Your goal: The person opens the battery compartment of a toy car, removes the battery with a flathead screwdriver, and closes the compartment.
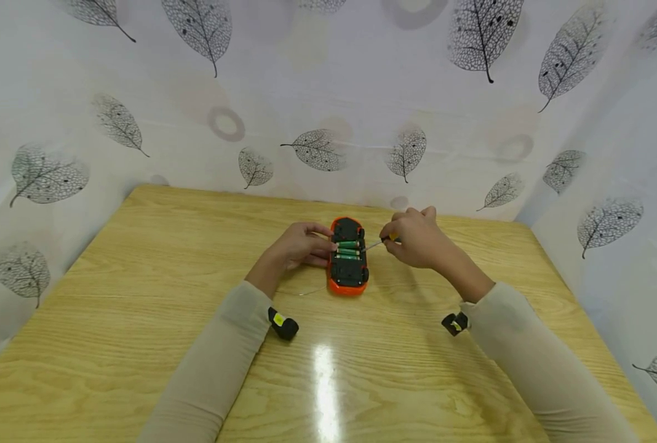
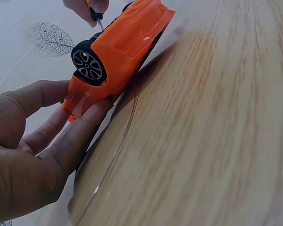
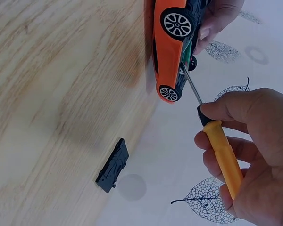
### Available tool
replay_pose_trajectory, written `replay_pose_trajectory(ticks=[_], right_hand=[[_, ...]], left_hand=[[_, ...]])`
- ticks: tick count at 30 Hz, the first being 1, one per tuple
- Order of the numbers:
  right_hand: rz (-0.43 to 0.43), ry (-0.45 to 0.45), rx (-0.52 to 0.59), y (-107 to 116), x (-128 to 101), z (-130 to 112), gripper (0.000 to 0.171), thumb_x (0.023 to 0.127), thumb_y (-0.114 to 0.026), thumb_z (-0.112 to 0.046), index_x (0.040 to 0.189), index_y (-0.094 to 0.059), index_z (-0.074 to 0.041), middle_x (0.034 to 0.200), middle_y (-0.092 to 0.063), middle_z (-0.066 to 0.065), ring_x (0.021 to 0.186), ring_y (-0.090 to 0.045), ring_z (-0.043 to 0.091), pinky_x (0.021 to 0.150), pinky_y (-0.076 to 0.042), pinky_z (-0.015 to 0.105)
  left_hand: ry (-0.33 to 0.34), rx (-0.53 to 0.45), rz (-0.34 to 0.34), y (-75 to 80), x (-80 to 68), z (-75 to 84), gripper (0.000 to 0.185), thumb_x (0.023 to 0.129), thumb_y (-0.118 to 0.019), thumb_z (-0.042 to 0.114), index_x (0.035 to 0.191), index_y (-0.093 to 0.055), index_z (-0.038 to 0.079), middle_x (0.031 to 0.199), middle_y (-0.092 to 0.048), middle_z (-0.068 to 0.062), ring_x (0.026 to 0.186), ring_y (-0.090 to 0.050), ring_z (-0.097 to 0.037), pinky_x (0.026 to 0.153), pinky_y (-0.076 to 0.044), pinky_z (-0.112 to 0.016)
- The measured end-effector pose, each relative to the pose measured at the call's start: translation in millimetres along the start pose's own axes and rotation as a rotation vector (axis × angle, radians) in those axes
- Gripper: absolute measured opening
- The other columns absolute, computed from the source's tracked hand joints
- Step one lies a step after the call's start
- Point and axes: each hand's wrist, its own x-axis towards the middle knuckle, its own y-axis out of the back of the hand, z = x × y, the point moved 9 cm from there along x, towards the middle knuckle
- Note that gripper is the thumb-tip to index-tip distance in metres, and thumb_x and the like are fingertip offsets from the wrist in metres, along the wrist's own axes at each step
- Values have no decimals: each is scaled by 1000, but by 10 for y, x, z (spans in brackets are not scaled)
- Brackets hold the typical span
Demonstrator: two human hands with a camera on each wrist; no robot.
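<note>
While lying upside down mid-tabletop (image 1: 140,320), toy car (image 1: 348,255) shows green batteries (image 1: 349,248) in its open bay; left hand (image 1: 299,246) steadies one side, right hand (image 1: 417,237) aims screwdriver (image 1: 374,244) at them.

Left wrist: fingers (image 2: 80,134) spread, pressed flat along the car (image 2: 118,52) body.

Right wrist: fingers (image 3: 226,110) curled round the yellow handle of the screwdriver (image 3: 217,141), tip at the bay; black cover (image 3: 113,165) apart near the tabletop edge. Advisable: pry gently at a battery end, brace firmly against slipping.
</note>
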Motion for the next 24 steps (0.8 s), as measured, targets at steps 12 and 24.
replay_pose_trajectory(ticks=[12, 24], right_hand=[[-49, -4, -124, 23, 119, -175, 23, 95, -62, -9, 96, -82, -20, 86, -64, -1, 68, -40, 24, 71, -20, 46], [-30, 19, -277, 55, 135, -375, 23, 94, -61, -6, 91, -79, -18, 80, -59, 1, 70, -38, 25, 74, -25, 47]], left_hand=[[-1, -6, -12, -7, -2, -5, 41, 90, -77, 0, 128, -60, 3, 110, -69, -17, 85, -74, -27, 74, -65, -42], [6, -19, -14, 2, -2, -11, 40, 92, -75, -2, 128, -60, 2, 109, -69, -17, 84, -74, -26, 74, -65, -42]])
